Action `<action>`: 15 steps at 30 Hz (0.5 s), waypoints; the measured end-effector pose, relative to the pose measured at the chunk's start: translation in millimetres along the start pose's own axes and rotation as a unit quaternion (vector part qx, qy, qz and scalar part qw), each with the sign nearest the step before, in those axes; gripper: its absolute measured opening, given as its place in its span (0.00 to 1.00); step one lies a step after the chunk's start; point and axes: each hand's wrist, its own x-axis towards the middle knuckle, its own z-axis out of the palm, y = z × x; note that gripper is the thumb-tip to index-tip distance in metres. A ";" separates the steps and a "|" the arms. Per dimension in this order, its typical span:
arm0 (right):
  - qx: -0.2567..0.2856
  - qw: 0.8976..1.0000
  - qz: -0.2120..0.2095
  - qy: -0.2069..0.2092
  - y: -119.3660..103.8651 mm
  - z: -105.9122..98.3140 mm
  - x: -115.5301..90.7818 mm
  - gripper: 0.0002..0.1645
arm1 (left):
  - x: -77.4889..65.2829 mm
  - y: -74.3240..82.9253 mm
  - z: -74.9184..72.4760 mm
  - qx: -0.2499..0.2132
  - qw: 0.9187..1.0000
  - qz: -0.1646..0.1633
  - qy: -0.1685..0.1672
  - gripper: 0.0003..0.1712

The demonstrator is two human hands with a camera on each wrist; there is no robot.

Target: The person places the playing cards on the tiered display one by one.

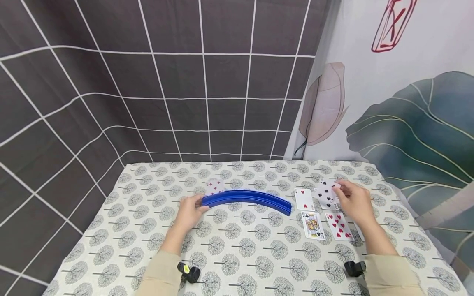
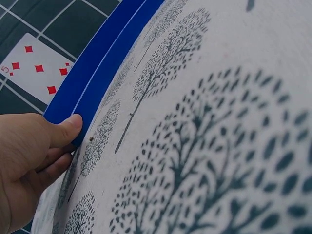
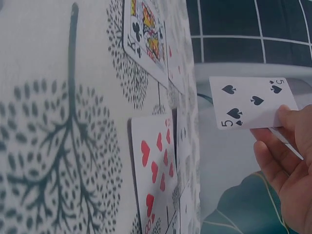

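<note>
My left hand [image 1: 190,213] grips the left end of a curved blue playing card holder [image 1: 246,197], with the thumb on its near face. A five of diamonds [image 2: 39,68] stands upright at the holder's left part. Over on the right, my right hand [image 1: 353,203] pinches a five of spades [image 3: 251,103] between thumb and fingers, raised above the table. Below and around that hand lie a two of hearts [image 1: 304,200], a king of clubs [image 1: 313,226] and an eight of hearts [image 1: 338,226], all face up. Another card [image 1: 359,232] is mostly hidden by the right wrist.
The table wears a white cloth [image 1: 244,250] printed with grey trees. A dark gridded curtain [image 1: 177,82] rises behind and at the left. A floral curtain [image 1: 400,123] hangs at the back right.
</note>
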 end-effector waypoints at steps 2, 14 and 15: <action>0.004 1.000 0.002 -0.006 -1.5 1.0 0.8 0.16 | 0.1 0.1 0.1 0.000 1.000 -0.001 0.000 0.24; 0.014 1.000 -0.012 -0.002 -14.3 7.6 4.3 0.15 | 0.7 -1.6 0.9 0.004 1.000 -0.003 0.003 0.25; 0.016 1.000 -0.011 -0.002 -15.2 8.3 4.5 0.14 | 0.7 -1.6 0.9 0.003 1.000 -0.004 0.002 0.25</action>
